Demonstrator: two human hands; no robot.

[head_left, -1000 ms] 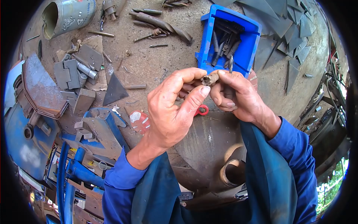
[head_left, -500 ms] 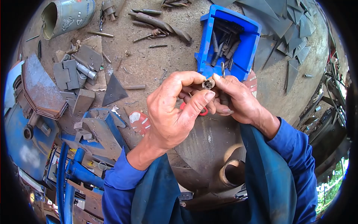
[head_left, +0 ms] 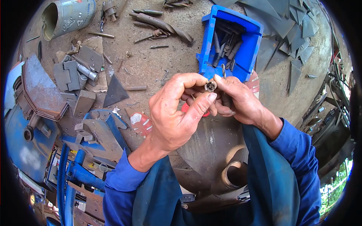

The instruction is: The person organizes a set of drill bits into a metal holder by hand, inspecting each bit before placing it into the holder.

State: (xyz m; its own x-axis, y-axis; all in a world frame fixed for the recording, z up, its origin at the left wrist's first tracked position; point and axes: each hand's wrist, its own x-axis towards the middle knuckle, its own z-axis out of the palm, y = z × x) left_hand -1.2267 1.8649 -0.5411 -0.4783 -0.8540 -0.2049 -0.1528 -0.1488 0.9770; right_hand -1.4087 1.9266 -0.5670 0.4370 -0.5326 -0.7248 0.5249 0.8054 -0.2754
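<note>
Close together in front of the blue bin, my two hands meet around a small round metal piece (head_left: 210, 86) with a dark hollow in the end facing me. My left hand (head_left: 175, 109) pinches this piece between thumb and forefinger. The thumb of my right hand (head_left: 243, 100) rests at its upper edge. From the fingers of my right hand a thin twist drill bit (head_left: 223, 70) sticks up; its lower part is hidden. Something red (head_left: 206, 113) shows below the fingers, mostly covered.
The blue bin (head_left: 257, 43) contains several dark drill bits. A large twist drill (head_left: 162, 24) lies with smaller bits on the ground. Triangular steel plates (head_left: 267, 49) pile up at right. At left are a cut can (head_left: 71, 19), metal blocks (head_left: 85, 102) and a blue steel frame (head_left: 86, 175).
The drill bit's tip has shifted slightly to the left, and the round piece has turned a little between my fingers. My hands stay almost in place.
</note>
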